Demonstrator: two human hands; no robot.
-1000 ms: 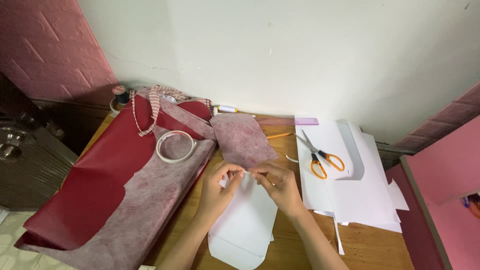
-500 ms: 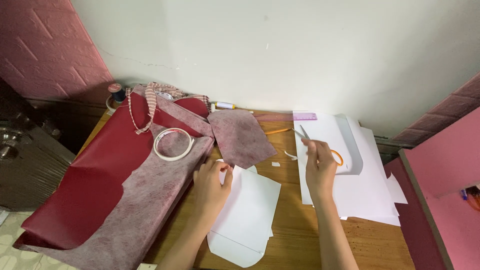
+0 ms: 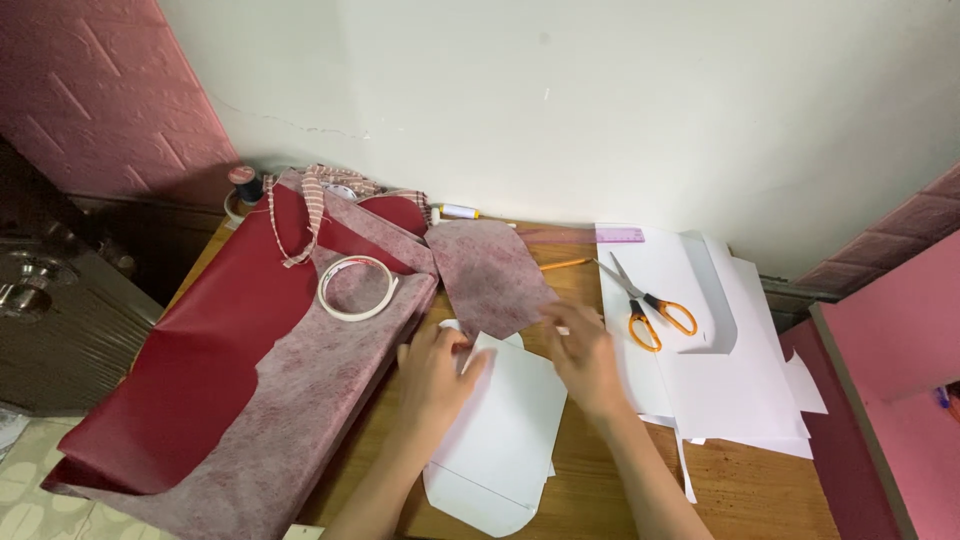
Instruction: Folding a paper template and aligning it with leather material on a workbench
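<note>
Here, I am pressing my left hand [image 3: 437,368] flat, fingers loose, on the upper left edge of the white paper pattern piece [image 3: 505,440], while my right hand [image 3: 583,355] is hovering just above its top right corner, fingers slightly curled; I cannot tell whether they are pinching anything. The piece is lying between my hands and reaching down toward me, a long white shape with a rounded lower end and a faint drawn line across it. It is lying on a wooden table [image 3: 740,495] against a pale wall, with dark red fabric [image 3: 200,360] to the left and orange-handled scissors [image 3: 645,300] on white sheets to the right.
</note>
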